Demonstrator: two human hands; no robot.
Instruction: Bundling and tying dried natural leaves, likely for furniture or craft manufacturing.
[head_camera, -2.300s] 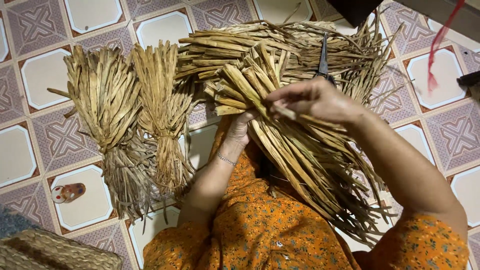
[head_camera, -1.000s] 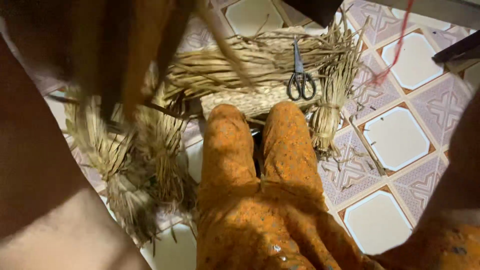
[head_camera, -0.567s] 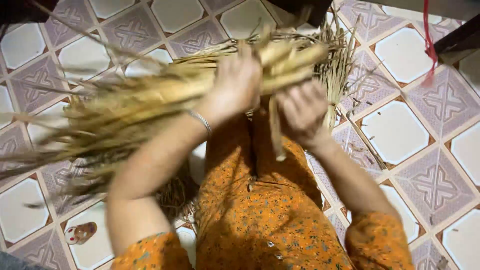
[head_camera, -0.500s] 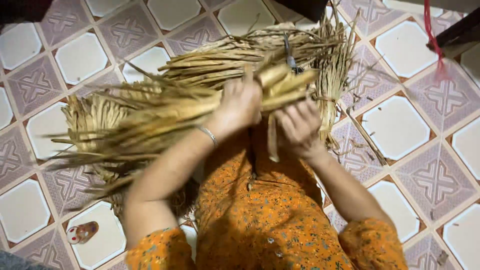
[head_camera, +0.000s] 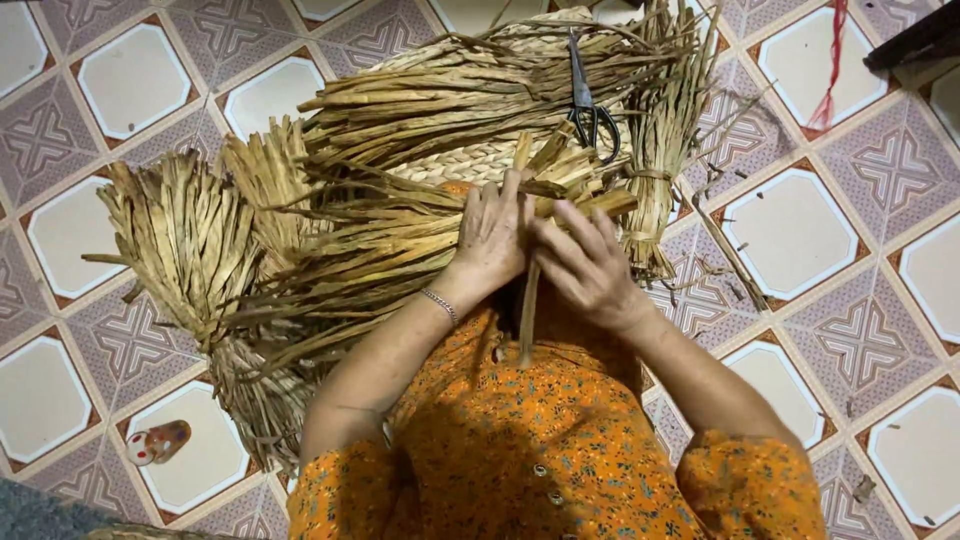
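A bundle of dried, straw-coloured leaf strips (head_camera: 380, 250) lay slantwise across the middle of the frame, its gathered end at centre, just right of the middle, and its loose ends fanning toward the lower left. The strips were flat, long and slightly curled. The left hand (head_camera: 492, 232) lay over the gathered end, fingers spread, and the right hand (head_camera: 590, 268) closed beside it. One single strip (head_camera: 528, 310) hung straight down between the hands, possibly pinched by the right.

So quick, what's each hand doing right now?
Left hand: shut on the bundle of dried straw strips.
Right hand: fingers curled, touching the same bundle's end; a full grip cannot be told.
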